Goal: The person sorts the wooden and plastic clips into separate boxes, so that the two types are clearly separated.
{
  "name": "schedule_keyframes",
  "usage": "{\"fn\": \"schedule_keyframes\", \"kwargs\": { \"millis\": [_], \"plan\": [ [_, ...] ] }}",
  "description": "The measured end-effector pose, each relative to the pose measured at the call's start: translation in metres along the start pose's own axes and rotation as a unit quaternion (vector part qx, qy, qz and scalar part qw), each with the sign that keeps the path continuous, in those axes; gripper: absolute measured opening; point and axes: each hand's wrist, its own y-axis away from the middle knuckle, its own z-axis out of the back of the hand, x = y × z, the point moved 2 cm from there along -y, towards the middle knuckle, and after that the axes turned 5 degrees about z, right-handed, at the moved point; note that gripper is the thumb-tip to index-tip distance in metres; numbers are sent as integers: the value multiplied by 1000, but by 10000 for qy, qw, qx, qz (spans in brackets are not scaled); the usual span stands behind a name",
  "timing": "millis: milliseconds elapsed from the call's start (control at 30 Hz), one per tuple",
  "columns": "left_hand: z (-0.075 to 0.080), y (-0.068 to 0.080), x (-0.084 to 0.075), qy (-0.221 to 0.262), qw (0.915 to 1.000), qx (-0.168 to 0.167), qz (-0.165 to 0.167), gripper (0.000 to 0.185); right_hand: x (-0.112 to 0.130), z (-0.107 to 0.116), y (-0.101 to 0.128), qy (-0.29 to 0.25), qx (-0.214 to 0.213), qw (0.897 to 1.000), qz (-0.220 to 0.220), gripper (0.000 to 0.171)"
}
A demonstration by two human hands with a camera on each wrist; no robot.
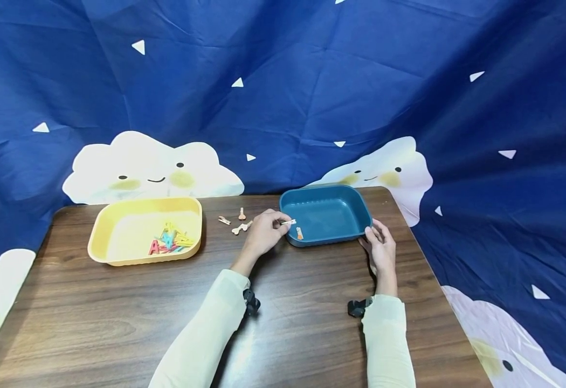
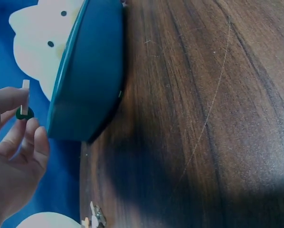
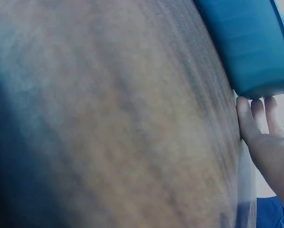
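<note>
My left hand [image 1: 265, 233] pinches a small wooden clothespin [image 1: 289, 222] between thumb and forefinger, above the left rim of the blue bin [image 1: 329, 237]. In the left wrist view the clothespin [image 2: 25, 97] is pale and has a dark green round piece at its lower end. Inside the bin, near its front left corner, lies a clothespin with an orange piece [image 1: 299, 233]. My right hand [image 1: 381, 250] touches the bin's front right corner. In the right wrist view its fairly straight fingers [image 3: 246, 118] meet the end wall of the bin [image 3: 256, 52].
Left of my left hand, several wooden clothespins [image 1: 242, 214] lie on the brown table [image 1: 132, 312]. Farther left stands a yellow bin [image 1: 118, 231] with several coloured plastic clips [image 1: 168, 240] in it. A blue cloth [image 1: 283, 97] hangs behind the table.
</note>
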Motion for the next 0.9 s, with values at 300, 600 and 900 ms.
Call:
{"fn": "schedule_keyframes", "kwargs": {
  "millis": [300, 600, 900],
  "plan": [
    [-4, 0, -5, -91, 9997, 140, -166, 11, -1, 0, 0, 110, 15, 9999, -118, 49],
    [-17, 1, -6, -34, 9990, 355, -271, 8, -1, -1, -1, 97, 70, 9999, -34, 50],
    [-23, 0, -8, -369, 9979, 458, -289, 8, -2, -1, -1, 96, -3, 9999, -49, 49]
  ]
}}
